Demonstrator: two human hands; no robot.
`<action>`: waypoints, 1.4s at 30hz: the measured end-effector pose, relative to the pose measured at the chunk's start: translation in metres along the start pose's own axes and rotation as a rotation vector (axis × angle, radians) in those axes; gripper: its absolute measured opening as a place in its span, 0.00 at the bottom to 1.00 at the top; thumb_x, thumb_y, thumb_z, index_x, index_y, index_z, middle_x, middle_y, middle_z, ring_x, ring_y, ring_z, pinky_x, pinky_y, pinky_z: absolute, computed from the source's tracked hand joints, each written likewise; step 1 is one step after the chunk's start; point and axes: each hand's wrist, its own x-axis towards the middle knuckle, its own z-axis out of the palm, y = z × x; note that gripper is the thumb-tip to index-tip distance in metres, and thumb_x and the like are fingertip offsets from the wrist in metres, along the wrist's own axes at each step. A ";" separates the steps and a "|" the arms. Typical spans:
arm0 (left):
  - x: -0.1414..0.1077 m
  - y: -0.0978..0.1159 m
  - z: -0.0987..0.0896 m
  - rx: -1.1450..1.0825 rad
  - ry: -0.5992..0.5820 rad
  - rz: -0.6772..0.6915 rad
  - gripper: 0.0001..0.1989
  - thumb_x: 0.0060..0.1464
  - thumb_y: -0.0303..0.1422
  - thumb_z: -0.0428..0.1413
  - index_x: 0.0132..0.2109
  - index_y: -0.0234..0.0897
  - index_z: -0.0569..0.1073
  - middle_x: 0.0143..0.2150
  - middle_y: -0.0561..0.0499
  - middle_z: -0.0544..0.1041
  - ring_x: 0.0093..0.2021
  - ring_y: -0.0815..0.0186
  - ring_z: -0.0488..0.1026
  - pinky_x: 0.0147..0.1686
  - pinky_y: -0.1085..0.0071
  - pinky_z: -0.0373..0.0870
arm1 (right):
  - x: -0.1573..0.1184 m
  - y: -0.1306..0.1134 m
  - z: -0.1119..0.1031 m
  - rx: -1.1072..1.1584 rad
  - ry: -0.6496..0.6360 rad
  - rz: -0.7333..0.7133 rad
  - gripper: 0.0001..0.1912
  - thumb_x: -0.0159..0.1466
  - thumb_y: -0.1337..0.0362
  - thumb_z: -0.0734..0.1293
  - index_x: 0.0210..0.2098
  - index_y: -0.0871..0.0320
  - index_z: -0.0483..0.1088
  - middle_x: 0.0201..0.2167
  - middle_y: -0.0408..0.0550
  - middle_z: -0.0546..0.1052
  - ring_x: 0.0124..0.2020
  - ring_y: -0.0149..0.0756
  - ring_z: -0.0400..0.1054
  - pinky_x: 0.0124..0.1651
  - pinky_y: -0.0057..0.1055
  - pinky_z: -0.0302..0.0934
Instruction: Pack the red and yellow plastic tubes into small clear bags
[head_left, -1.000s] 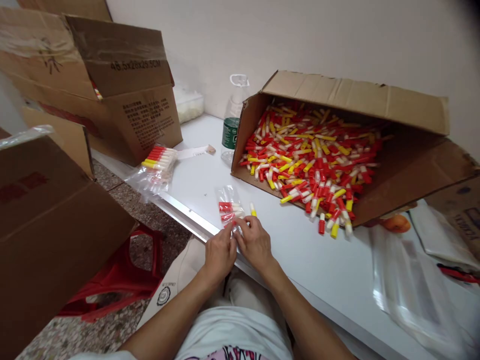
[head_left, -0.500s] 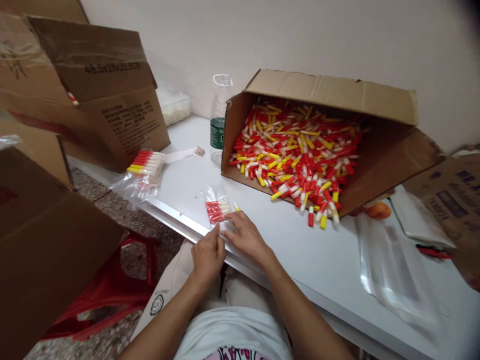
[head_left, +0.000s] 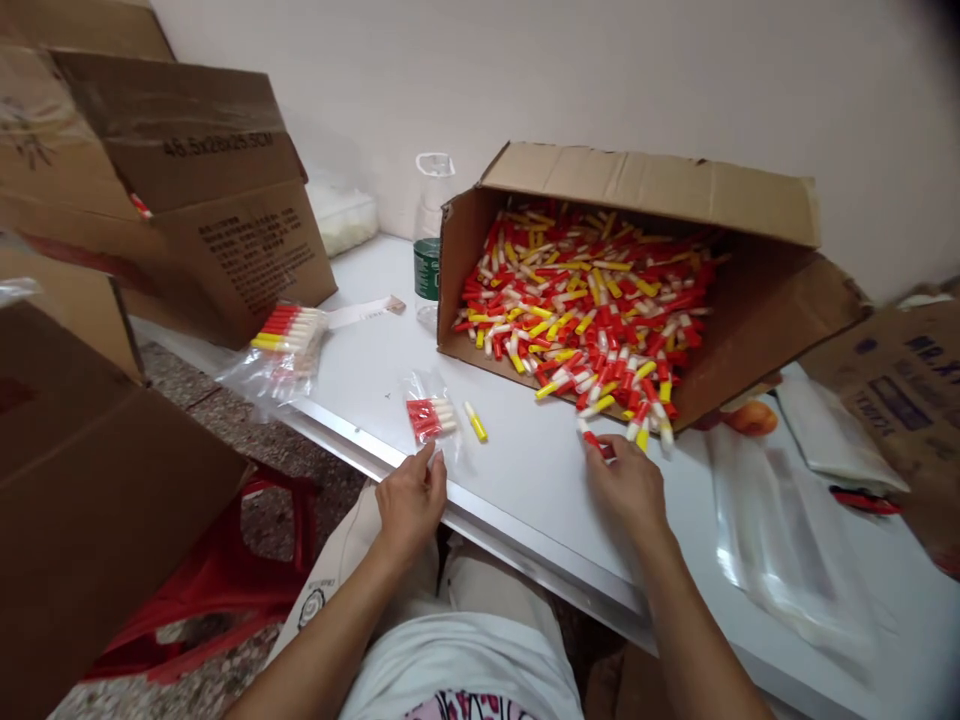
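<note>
Near the table's front edge, my left hand [head_left: 411, 497] pinches the lower edge of a small clear plastic bag [head_left: 429, 408]. Several red-and-white tubes lie side by side in that bag. A single yellow-and-white tube [head_left: 475, 422] rests just right of it. My right hand [head_left: 628, 482] is at the front of the spilled pile, its fingers closed around a red-and-white tube [head_left: 590, 436]. Behind it, a cardboard box [head_left: 652, 190] on its side holds a heap of red, yellow and white tubes [head_left: 592, 290].
A filled bag of tubes [head_left: 289, 345] lies left, by a large carton [head_left: 247, 220]. A plastic bottle [head_left: 428, 265] stands against the open box. Clear plastic sleeves [head_left: 787, 540] and an orange fruit [head_left: 752, 418] are at right. A red stool [head_left: 217, 590] is below left.
My right hand has left the small bag and moved right to the pile, where it grips a tube. The yellow-and-white tube beside the bag is now uncovered. My left hand stays at the bag.
</note>
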 end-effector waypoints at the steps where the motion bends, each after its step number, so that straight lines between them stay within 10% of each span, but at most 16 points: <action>1: 0.000 0.001 0.000 -0.005 0.000 -0.001 0.19 0.59 0.38 0.47 0.51 0.36 0.74 0.34 0.48 0.79 0.29 0.68 0.73 0.30 0.74 0.62 | -0.012 -0.007 -0.002 0.141 -0.003 -0.105 0.14 0.63 0.59 0.60 0.42 0.59 0.71 0.33 0.50 0.74 0.30 0.35 0.68 0.35 0.32 0.62; 8: -0.003 0.015 -0.001 -0.028 -0.019 0.031 0.18 0.60 0.37 0.47 0.50 0.36 0.74 0.32 0.49 0.79 0.29 0.67 0.74 0.30 0.74 0.62 | -0.065 -0.073 0.008 0.369 -0.113 -0.703 0.12 0.66 0.63 0.57 0.44 0.57 0.70 0.34 0.49 0.71 0.34 0.33 0.68 0.37 0.29 0.65; 24: -0.006 0.010 0.005 -0.015 -0.032 0.030 0.18 0.60 0.38 0.47 0.49 0.35 0.75 0.33 0.47 0.80 0.32 0.64 0.76 0.31 0.72 0.64 | -0.063 -0.076 0.043 0.199 -0.081 -0.635 0.14 0.67 0.64 0.55 0.47 0.58 0.68 0.37 0.51 0.71 0.38 0.36 0.67 0.40 0.33 0.65; 30: 0.000 0.006 0.001 -0.031 -0.062 -0.029 0.17 0.59 0.37 0.48 0.48 0.35 0.76 0.29 0.49 0.79 0.28 0.65 0.75 0.29 0.72 0.62 | -0.057 -0.019 0.007 0.206 -0.156 -0.428 0.17 0.68 0.60 0.53 0.47 0.56 0.69 0.41 0.50 0.72 0.42 0.35 0.68 0.45 0.32 0.63; 36: 0.002 0.004 0.001 -0.039 -0.064 -0.020 0.17 0.58 0.37 0.48 0.47 0.35 0.76 0.28 0.48 0.79 0.29 0.65 0.74 0.30 0.72 0.62 | -0.024 0.066 -0.037 -0.232 0.026 0.320 0.23 0.66 0.58 0.52 0.50 0.62 0.68 0.44 0.60 0.71 0.41 0.49 0.69 0.41 0.43 0.62; 42: 0.002 0.003 0.001 -0.023 -0.097 -0.040 0.17 0.58 0.37 0.49 0.48 0.35 0.76 0.27 0.50 0.78 0.26 0.67 0.72 0.27 0.73 0.59 | 0.010 0.079 -0.045 -0.310 -0.021 0.498 0.24 0.66 0.59 0.51 0.53 0.63 0.66 0.47 0.63 0.69 0.44 0.53 0.68 0.42 0.44 0.61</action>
